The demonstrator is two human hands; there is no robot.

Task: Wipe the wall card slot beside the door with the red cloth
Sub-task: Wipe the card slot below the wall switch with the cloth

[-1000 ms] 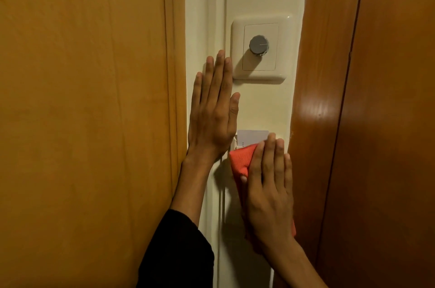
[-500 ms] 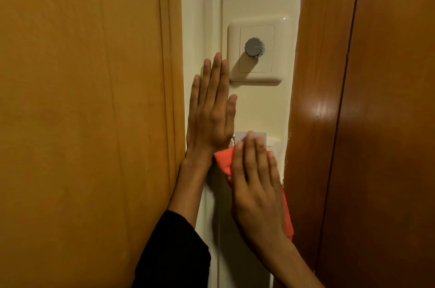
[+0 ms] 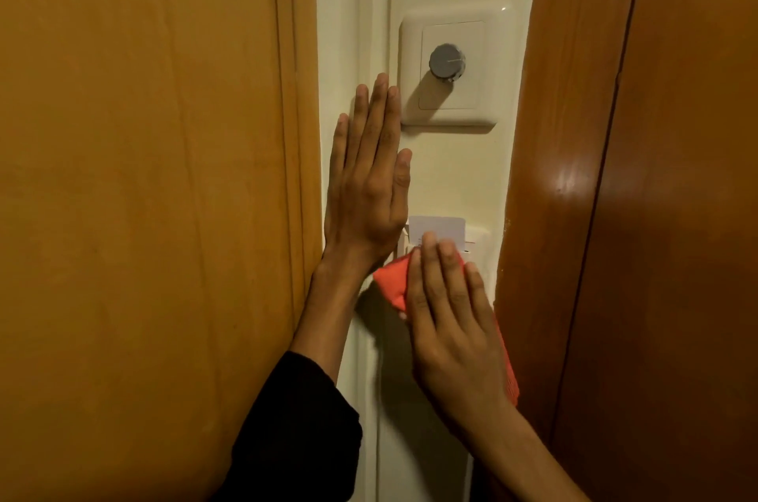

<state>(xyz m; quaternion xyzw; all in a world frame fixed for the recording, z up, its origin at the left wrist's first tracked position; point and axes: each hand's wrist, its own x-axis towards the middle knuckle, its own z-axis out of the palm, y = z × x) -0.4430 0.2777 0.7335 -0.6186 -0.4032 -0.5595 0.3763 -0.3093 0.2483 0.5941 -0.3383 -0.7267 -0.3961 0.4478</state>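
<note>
The wall card slot is a cream plate on the narrow strip of wall, with a white card standing in its top. My right hand lies flat over the slot and presses the red cloth against it, so most of the plate is hidden. The cloth shows at the left of my fingers and along the right edge of my palm. My left hand rests flat on the wall just left of the slot, fingers straight and pointing up, holding nothing.
A cream switch plate with a grey round knob sits above the slot. A light wooden panel fills the left side and a dark glossy wooden door frame closes in on the right, leaving only a narrow strip of wall.
My right hand has slid the red cloth to the left and slightly up over the card slot. My left hand has stayed flat on the wall.
</note>
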